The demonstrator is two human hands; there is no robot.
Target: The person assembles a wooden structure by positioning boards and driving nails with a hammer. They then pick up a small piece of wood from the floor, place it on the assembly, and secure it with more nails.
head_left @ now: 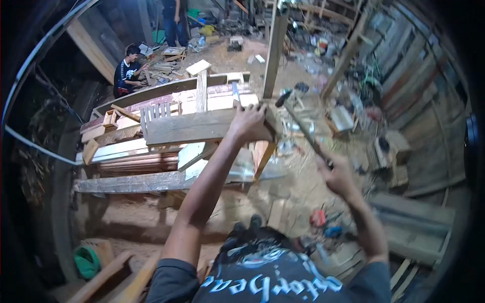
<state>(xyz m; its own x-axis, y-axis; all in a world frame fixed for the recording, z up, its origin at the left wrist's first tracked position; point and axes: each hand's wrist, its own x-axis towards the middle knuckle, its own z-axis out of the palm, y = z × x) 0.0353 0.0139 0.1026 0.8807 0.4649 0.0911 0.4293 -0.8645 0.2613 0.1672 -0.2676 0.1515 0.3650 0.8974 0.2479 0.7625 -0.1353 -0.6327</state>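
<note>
My left hand is closed over the right end of a long grey-brown board, which lies across the workbench. In my right hand is the handle of a hammer, whose dark head is up and to the left, just right of the board's end. The hammer head and the board are apart. Slats stand at the board's left end. Beyond my left hand a blue-and-white tool lies on the bench. Under the board's right end is a wooden piece.
A wooden post rises behind the bench. One person sits at the back left, and another stands behind. Wood scraps and litter cover the floor at right. A green container is at the lower left.
</note>
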